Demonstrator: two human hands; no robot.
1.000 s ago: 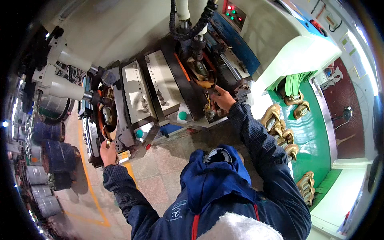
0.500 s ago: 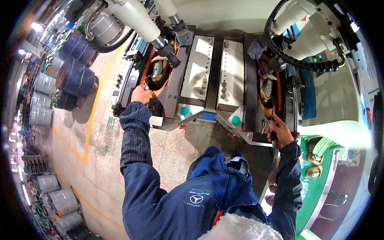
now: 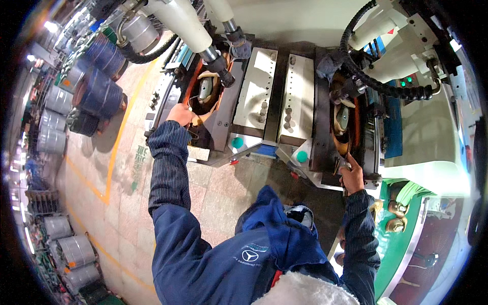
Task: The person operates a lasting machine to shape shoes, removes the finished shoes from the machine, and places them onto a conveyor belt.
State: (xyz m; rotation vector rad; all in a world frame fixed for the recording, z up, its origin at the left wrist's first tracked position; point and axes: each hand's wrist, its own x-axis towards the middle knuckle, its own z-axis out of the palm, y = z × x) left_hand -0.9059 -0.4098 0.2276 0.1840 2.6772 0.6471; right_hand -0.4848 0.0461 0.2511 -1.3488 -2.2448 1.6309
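Navy cloth jacket (image 3: 188, 244), with finely striped sleeves (image 3: 169, 173). The left hand (image 3: 179, 116), fingers curled, lies at the near end of the left shoe (image 3: 205, 90); the right hand (image 3: 352, 177), forefinger extended, at that of the right shoe (image 3: 342, 118). Whether either grasps anything cannot be told. Both shoes sit in long, dark slots flanking flat pale plates (image 3: 256, 89); beyond, a ribbed black hose (image 3: 401, 92).

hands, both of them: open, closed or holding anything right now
Left hand: fingers curled near the left-side shoe; grip cannot be told.
Right hand: partly curled, below the right-side shoe; grip cannot be told.
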